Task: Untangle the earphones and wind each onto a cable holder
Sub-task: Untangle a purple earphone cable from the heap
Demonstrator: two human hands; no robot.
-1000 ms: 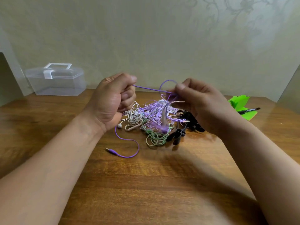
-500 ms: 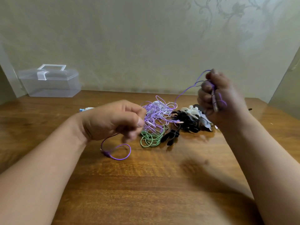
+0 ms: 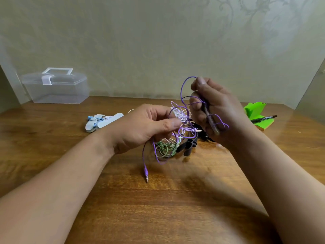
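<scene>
A purple earphone cable [image 3: 182, 88] loops between both my hands above the table. My right hand [image 3: 211, 110] grips a slim grey cable holder [image 3: 212, 123] with purple turns round it. My left hand [image 3: 147, 127] pinches the purple cable lower down; its plug [image 3: 146, 174] dangles just over the wood. Under the hands lies a tangle of pale purple and white cables [image 3: 179, 115], a green coil [image 3: 165, 147] and black cable holders [image 3: 189, 147].
A clear plastic box [image 3: 56, 87] with a white handle stands at the back left. White and blue holders with wound earphones [image 3: 100, 120] lie left of the tangle. Green sticky notes [image 3: 255, 111] and a black pen [image 3: 263, 118] sit at the right.
My left hand has risen from the table toward the right hand, lifting the purple plug end off the wood. More purple cable sits round the holder in my right hand.
</scene>
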